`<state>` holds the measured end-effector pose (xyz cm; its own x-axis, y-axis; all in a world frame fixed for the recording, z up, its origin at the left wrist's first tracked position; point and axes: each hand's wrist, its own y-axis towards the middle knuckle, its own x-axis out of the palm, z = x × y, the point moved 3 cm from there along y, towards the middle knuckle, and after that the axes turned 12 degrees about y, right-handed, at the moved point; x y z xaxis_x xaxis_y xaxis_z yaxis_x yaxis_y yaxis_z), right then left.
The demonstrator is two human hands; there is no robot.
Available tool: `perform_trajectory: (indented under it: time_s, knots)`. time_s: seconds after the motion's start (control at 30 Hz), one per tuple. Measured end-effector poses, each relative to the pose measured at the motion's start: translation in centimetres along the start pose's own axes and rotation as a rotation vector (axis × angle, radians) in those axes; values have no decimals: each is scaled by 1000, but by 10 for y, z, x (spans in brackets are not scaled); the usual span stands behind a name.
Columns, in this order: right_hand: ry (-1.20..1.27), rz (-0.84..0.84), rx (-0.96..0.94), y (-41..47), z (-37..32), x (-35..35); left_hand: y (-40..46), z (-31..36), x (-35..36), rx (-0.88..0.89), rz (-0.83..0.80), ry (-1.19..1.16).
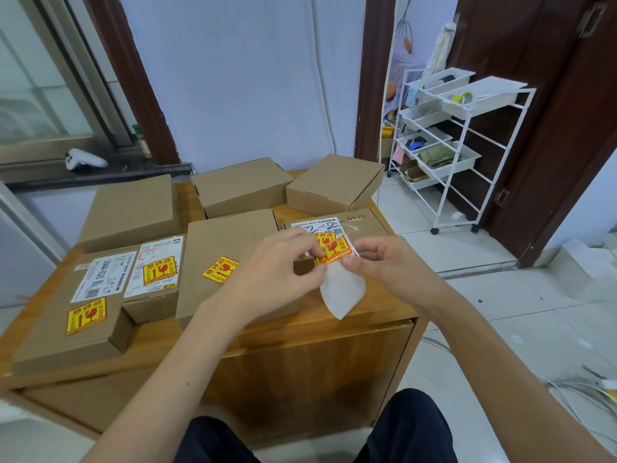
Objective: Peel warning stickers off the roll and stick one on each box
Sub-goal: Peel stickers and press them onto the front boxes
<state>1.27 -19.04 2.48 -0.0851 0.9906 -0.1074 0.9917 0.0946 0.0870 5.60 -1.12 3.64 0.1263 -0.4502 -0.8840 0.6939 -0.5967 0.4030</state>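
Observation:
Both hands hold a strip of yellow-and-red warning stickers (330,248) above the table's front right. My left hand (280,265) pinches a sticker's left edge. My right hand (380,259) grips the strip's right side, and white backing paper (342,290) hangs down below it. Three boxes carry a sticker: the front-left box (66,315), the small box (157,279) beside it, and the middle box (220,248). Behind my hands lies a box with a white label (364,220). Three plain boxes sit at the back: left (133,208), centre (240,185), right (334,185).
The boxes rest on a wooden table (300,349) with its front edge close to my knees. A white wheeled rack (467,145) with trays stands to the right on the tiled floor. A window sill with a white controller (85,159) is at the left. Cables lie on the floor at the right.

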Motion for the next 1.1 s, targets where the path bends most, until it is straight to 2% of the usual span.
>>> perform_trajectory:
  time_s: [0.57, 0.9, 1.1]
  knots:
    - [-33, 6, 11, 2, -1, -5, 6, 3, 1, -21, -44, -56]
    - [-44, 0, 19, -1, -5, -5, 4, 4, -5, 45, -9, -27]
    - [-112, -42, 68, -6, -7, -5, 5, 7, -13, 104, -182, 10]
